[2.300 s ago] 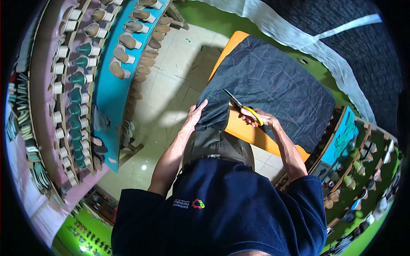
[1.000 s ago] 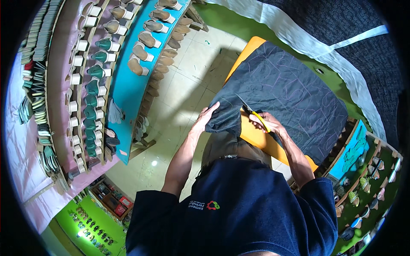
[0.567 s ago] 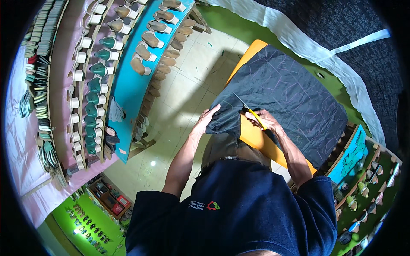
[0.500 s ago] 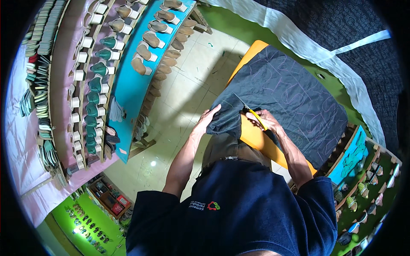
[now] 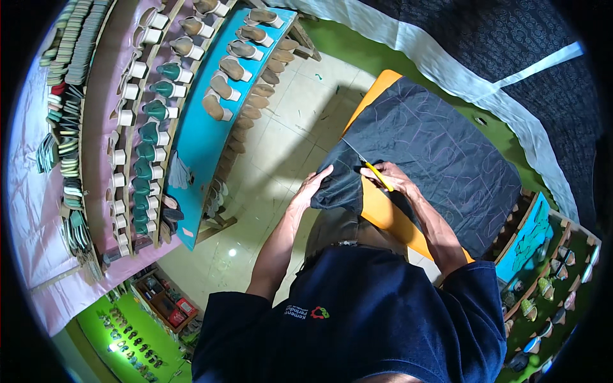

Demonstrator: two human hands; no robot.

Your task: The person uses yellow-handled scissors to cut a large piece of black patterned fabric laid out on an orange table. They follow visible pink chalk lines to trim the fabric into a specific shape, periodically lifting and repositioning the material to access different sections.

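Observation:
A large sheet of black cloth (image 5: pixel 440 153), covered in thin drawn curved lines, lies over a yellow-orange board (image 5: pixel 386 210) in front of me. My right hand (image 5: pixel 391 178) is closed round yellow-handled scissors (image 5: pixel 380 176), whose slim blades point far left across the cloth. Near their tip the cloth is slightly rumpled. At the cloth's near left corner my left hand (image 5: pixel 312 187) grips a loose flap, thumb uppermost, with its other fingertips partly hidden by the material. Between the hands, the cut near edge leaves the board bare.
On the left, a blue shelf board (image 5: pixel 203 137) and pink-covered racks hold rows of shoes, several with green uppers (image 5: pixel 152 133). Stacks of soles (image 5: pixel 76 54) stand at the far left. Tiled floor (image 5: pixel 268 137) shows between shelf and board. More shoes (image 5: pixel 546 287) line the right.
The view has shifted a little, so the surroundings sit lower and further right. The scissors have turned slightly in my right hand. My left hand keeps its grip on the cloth.

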